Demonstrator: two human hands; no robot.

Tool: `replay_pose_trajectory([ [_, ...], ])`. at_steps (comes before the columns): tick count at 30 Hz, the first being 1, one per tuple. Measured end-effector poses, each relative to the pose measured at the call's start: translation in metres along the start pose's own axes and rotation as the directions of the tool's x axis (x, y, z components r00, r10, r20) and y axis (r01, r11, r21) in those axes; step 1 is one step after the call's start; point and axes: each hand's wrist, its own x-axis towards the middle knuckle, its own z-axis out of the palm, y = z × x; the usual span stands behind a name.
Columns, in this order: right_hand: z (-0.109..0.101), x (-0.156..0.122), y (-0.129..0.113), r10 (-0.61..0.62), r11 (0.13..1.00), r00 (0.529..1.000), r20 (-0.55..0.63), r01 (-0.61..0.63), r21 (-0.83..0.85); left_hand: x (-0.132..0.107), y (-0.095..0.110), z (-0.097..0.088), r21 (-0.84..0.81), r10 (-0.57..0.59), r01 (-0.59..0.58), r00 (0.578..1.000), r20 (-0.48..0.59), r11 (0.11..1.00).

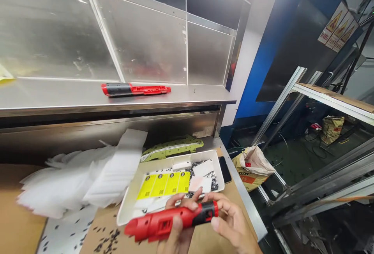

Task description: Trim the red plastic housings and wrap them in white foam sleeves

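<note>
Both hands on the red tool housing (pixel 172 221), near edge of the counter (pixel 247 203): my left hand (pixel 178 226) wraps it from below with fingers curled over the middle, my right hand (pixel 233 223) pinches the black end. White tray (pixel 128 203) with yellow labels (pixel 164 184) sits just beyond it. A second red housing (pixel 134 89) lies on the far shelf (pixel 58 96).
</note>
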Motion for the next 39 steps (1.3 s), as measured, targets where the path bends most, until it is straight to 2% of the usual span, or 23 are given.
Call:
replay_pose_trajectory([
  [3, -0.004, -0.006, -0.005, 0.009, 1.000, 0.986, -0.165, -0.011, -0.013, 0.018, -0.006, -0.021, -0.258, -0.173, 0.164, 0.985, -0.013, 0.952],
  [5, -0.006, -0.010, -0.006, -0.015, 0.992, 0.967, -0.255, -0.016, -0.121, 0.025, -0.012, -0.034, -0.388, -0.204, 0.210, 0.977, 0.057, 0.898],
  [8, -0.001, -0.016, -0.003, -0.058, 0.974, 0.955, -0.291, -0.010, -0.228, 0.026, -0.017, -0.040, -0.461, -0.213, 0.286, 0.955, 0.205, 0.840],
  [11, 0.010, -0.022, 0.008, -0.081, 0.981, 0.957, -0.279, 0.027, -0.193, 0.021, -0.019, -0.034, -0.420, -0.189, 0.285, 0.948, 0.256, 0.862],
  [14, 0.021, -0.026, 0.022, -0.100, 0.995, 0.962, -0.253, 0.094, -0.038, 0.017, -0.021, -0.025, -0.306, -0.155, 0.214, 0.966, 0.207, 0.927],
  [16, 0.025, -0.027, 0.029, -0.113, 0.993, 0.958, -0.265, 0.117, -0.001, 0.016, -0.021, -0.020, -0.228, -0.157, 0.196, 0.971, 0.181, 0.954],
  [19, 0.026, -0.028, 0.033, -0.149, 0.987, 0.947, -0.286, 0.125, -0.101, 0.014, -0.019, -0.013, -0.174, -0.185, 0.219, 0.964, 0.193, 0.960],
  [22, 0.022, -0.028, 0.032, -0.172, 0.964, 0.953, -0.248, 0.111, -0.240, 0.010, -0.017, -0.010, -0.181, -0.220, 0.263, 0.949, 0.226, 0.948],
  [24, 0.017, -0.027, 0.029, -0.236, 0.911, 0.949, -0.208, 0.142, -0.387, 0.007, -0.016, -0.010, -0.201, -0.245, 0.295, 0.939, 0.240, 0.934],
  [27, 0.004, -0.027, 0.023, -0.432, 0.701, 0.900, -0.052, 0.299, -0.648, 0.004, -0.015, -0.010, -0.214, -0.298, 0.358, 0.917, 0.266, 0.909],
  [29, -0.005, -0.028, 0.020, -0.529, 0.564, 0.848, 0.043, 0.389, -0.729, 0.004, -0.014, -0.008, -0.234, -0.328, 0.394, 0.904, 0.275, 0.889],
  [31, -0.010, -0.029, 0.018, -0.568, 0.525, 0.821, 0.062, 0.419, -0.741, 0.005, -0.013, -0.004, -0.258, -0.332, 0.401, 0.903, 0.272, 0.879],
  [33, -0.010, -0.032, 0.018, -0.519, 0.612, 0.855, 0.009, 0.379, -0.694, 0.005, -0.011, -0.001, -0.247, -0.305, 0.369, 0.916, 0.261, 0.896],
  [36, -0.001, -0.035, 0.017, -0.316, 0.837, 0.943, -0.108, 0.223, -0.500, 0.005, -0.011, -0.001, -0.167, -0.206, 0.251, 0.947, 0.247, 0.953],
  [37, 0.003, -0.036, 0.017, -0.258, 0.892, 0.952, -0.161, 0.171, -0.418, 0.005, -0.011, -0.002, -0.135, -0.183, 0.222, 0.951, 0.250, 0.966],
  [39, 0.010, -0.036, 0.016, -0.188, 0.950, 0.947, -0.261, 0.108, -0.293, 0.003, -0.013, -0.003, -0.082, -0.167, 0.194, 0.951, 0.260, 0.978],
])
